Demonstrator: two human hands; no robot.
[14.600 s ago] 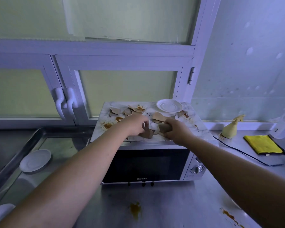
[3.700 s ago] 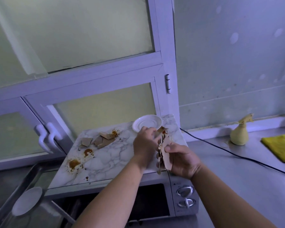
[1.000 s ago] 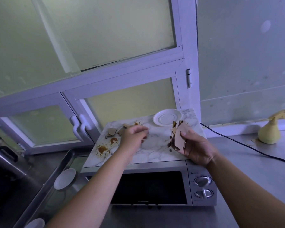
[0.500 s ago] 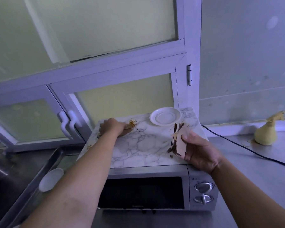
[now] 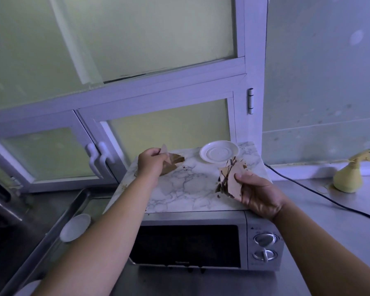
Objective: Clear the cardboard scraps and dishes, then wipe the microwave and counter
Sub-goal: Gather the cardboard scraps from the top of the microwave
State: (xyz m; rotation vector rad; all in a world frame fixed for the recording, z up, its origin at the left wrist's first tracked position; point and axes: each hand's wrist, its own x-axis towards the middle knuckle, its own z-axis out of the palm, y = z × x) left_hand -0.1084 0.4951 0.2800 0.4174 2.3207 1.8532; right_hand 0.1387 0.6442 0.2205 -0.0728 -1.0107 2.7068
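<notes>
Cardboard scraps (image 5: 230, 181): torn, brown-smeared pieces, held as an upright sheaf in the right hand (image 5: 259, 196) above the right side of the marble-patterned microwave top (image 5: 188, 189). Further pieces (image 5: 171, 163) in the grip of the left hand (image 5: 150, 162) at the far left corner of that top; contact with the surface not discernible. Right fingers and thumb curled round the sheaf, pinching its near edge. Left fingers curled on the loose pieces, with one pale piece upright above the knuckles.

Judged light and fairly stiff, yet flimsy at the torn edges and probably slick where smeared, hence apt to slide out of a loose sheaf. Best taken across the flat faces, well in from the edge.

White saucer (image 5: 219, 151) at the back of the top, just beyond the sheaf: hard, smooth, breakable, best lifted by the rim. Second saucer (image 5: 75, 227) down in the sink (image 5: 49, 233) at left. Yellow spray bottle (image 5: 348, 178) on the desk (image 5: 340, 221) at right, well apart.
</notes>
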